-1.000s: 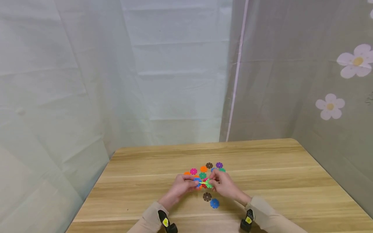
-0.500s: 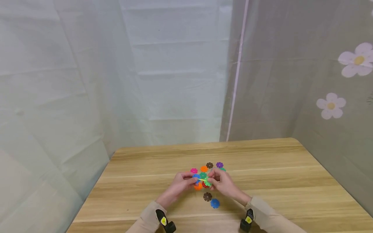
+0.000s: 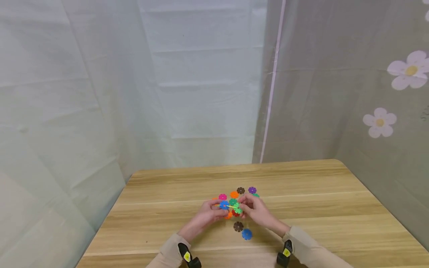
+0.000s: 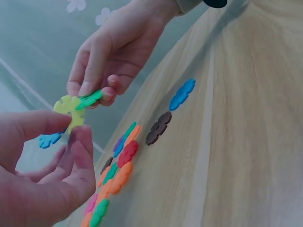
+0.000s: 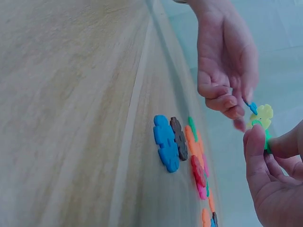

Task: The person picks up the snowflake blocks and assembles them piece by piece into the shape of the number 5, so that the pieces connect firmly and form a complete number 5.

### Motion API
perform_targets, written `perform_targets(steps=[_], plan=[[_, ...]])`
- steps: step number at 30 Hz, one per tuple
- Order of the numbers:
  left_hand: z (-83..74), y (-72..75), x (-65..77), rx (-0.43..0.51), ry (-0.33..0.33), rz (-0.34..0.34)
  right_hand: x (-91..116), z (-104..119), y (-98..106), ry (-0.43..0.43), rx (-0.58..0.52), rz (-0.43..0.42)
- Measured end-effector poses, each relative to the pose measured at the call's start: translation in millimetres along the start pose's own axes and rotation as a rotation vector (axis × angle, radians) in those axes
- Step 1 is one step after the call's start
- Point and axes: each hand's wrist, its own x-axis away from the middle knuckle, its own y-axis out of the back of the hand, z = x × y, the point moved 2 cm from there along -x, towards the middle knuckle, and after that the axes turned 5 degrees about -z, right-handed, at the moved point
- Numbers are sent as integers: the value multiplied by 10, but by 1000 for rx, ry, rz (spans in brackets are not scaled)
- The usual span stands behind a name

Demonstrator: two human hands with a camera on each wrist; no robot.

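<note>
Both hands hold a small joined piece of flower-shaped interlocking discs above the table. A blue disc (image 3: 224, 205) sits at its left, a yellow disc (image 4: 69, 109) is seen edge-on in the head view, and a light green disc (image 3: 237, 208) is at its right. My left hand (image 3: 207, 216) has index finger and thumb around the blue and yellow end; their exact contact is partly hidden. With thumb and fingers, my right hand (image 3: 257, 211) pinches the light green disc. In the right wrist view the yellow disc (image 5: 263, 116) lies between the two hands.
Loose discs lie flat on the wooden table (image 3: 161, 208) beneath and beyond the hands: pink (image 3: 222, 197), orange (image 3: 234, 194), purple (image 3: 252, 190), red (image 3: 235, 213) and others. Nearer are a brown disc (image 3: 238, 226) and a blue one. Curtains hang behind the table.
The joined discs have moved slightly up and left with both hands. The left fingers have shifted on their end, and more of the blue disc's face shows.
</note>
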Motion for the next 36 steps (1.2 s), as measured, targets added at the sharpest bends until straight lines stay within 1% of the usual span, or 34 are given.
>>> perform_targets(steps=[3,5,9,18,21,25,31,36], plan=[[31,-33,2,-1,16,4,-6,22,0,-2,5,3],[55,-59,2,8,32,4,-12,38,-5,2,5,9],[93,-113,-4,39,42,13,-17,61,-20,14,14,20],[108,-170,1,72,42,46,-11,78,-32,32,4,43],[100,-181,11,91,53,39,-14,76,-35,46,6,50],[90,-191,24,97,69,13,-13,74,-30,53,3,70],[97,-181,28,92,64,-8,11,68,11,41,-9,96],[89,-146,28,73,56,-32,33,41,40,23,28,101]])
